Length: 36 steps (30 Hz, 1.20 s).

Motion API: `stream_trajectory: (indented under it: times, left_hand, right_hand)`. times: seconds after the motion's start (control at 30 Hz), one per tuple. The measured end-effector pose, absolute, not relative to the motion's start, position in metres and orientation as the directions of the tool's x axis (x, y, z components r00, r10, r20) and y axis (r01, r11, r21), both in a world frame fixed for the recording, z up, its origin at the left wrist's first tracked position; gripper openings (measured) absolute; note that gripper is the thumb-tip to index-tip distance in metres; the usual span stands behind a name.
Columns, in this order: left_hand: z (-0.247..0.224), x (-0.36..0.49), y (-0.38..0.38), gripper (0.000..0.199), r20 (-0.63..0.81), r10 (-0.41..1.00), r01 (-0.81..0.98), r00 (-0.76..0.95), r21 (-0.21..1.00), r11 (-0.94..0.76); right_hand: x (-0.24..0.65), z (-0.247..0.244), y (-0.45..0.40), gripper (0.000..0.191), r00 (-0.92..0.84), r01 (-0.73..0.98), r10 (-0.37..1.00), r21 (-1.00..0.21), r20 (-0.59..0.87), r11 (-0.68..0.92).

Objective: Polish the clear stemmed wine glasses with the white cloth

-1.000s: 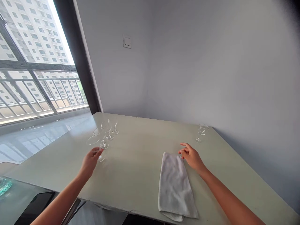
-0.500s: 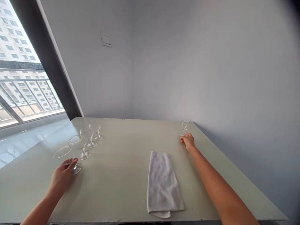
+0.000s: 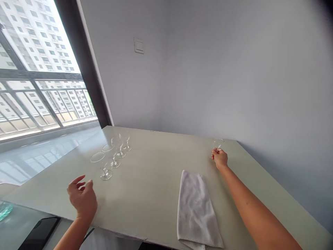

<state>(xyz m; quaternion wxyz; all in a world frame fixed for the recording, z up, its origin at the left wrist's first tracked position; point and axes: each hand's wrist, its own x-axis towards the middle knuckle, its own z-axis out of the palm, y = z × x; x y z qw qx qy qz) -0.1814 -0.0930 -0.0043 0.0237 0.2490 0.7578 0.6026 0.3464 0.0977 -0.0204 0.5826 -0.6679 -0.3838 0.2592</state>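
Several clear stemmed glasses stand upright in a slanting row on the left of the table; the nearest glass (image 3: 106,174) is closest to my left hand (image 3: 83,198). That hand hovers over the table's front left, fingers curled loosely apart and holding nothing. At the far right, the fingers of my right hand (image 3: 220,158) close round the lower part of another stemmed glass (image 3: 219,141). Its bowl shows above the fingers, while they hide most of the stem. A folded white cloth (image 3: 197,208) lies flat between my arms, nearer the right one.
The pale table (image 3: 145,194) reaches back to grey walls. Beyond its front left edge, lower down, are a black phone (image 3: 39,232) and a greenish glass object (image 3: 4,210). A large window (image 3: 44,86) is at the left.
My left hand has let go of the nearest glass in the row and drawn back toward me. My right hand stays at the far-right glass. The view has turned left.
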Motion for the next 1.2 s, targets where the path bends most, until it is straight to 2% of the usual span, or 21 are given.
stream_trajectory:
  times: [0.1, 0.17, 0.23, 0.3, 0.37, 0.47, 0.6, 0.67, 0.8, 1.0, 1.2]
  left_hand:
    - [0.002, -0.152, -0.094, 0.038, 0.317, 0.544, 0.415, -0.777, 0.907, 0.064]
    - [0.007, -0.129, -0.09, 0.033, 0.291, 0.714, 0.408, -0.637, 0.913, -0.008]
    - [0.011, -0.104, -0.084, 0.029, 0.239, 0.859, 0.352, -0.453, 0.933, -0.074]
    - [0.016, -0.08, -0.078, 0.029, 0.171, 0.941, 0.283, -0.294, 0.955, -0.085]
    - [0.021, -0.058, -0.072, 0.031, 0.125, 0.979, 0.246, -0.164, 0.966, -0.082]
    - [0.026, -0.033, -0.065, 0.037, 0.142, 0.989, 0.241, -0.035, 0.962, -0.129]
    - [0.023, -0.015, -0.057, 0.037, 0.025, 0.999, 0.12, 0.036, 0.992, -0.029]
    - [0.018, -0.016, -0.048, 0.037, -0.013, 1.0, 0.091, 0.027, 0.996, 0.011]
    - [0.008, -0.038, -0.014, 0.038, 0.044, 0.99, 0.138, -0.132, 0.99, -0.026]
    - [0.0, -0.091, 0.046, 0.041, 0.046, 0.937, 0.179, -0.346, 0.984, 0.018]
    - [-0.01, -0.117, 0.072, 0.041, 0.063, 0.889, 0.196, -0.454, 0.98, 0.031]
  right_hand:
    - [0.303, -0.008, 0.088, 0.033, 0.461, 0.212, 0.874, -0.975, 0.156, 0.062]
    - [0.264, 0.002, 0.074, 0.039, 0.341, 0.188, 0.922, -0.974, 0.183, 0.124]
    - [0.221, 0.014, 0.052, 0.047, 0.148, 0.129, 0.967, -0.973, 0.208, 0.19]
    - [0.182, 0.025, 0.026, 0.054, -0.055, 0.057, 0.977, -0.976, 0.206, 0.209]
    - [0.15, 0.031, -0.001, 0.056, -0.217, 0.025, 0.962, -0.984, 0.167, 0.176]
    - [0.122, 0.032, -0.03, 0.055, -0.374, 0.014, 0.918, -0.989, 0.131, 0.147]
    - [0.113, 0.026, -0.042, 0.049, -0.422, 0.086, 0.899, -0.981, 0.12, 0.172]
    - [0.116, 0.025, -0.041, 0.051, -0.413, 0.139, 0.904, -0.974, 0.108, 0.179]
    - [0.139, 0.028, -0.037, 0.053, -0.347, 0.214, 0.933, -0.96, 0.099, 0.181]
    - [0.195, 0.029, -0.038, 0.039, -0.176, 0.269, 0.981, -0.955, 0.083, 0.129]
    - [0.235, 0.015, -0.052, 0.031, -0.065, 0.411, 0.996, -0.907, 0.065, 0.086]
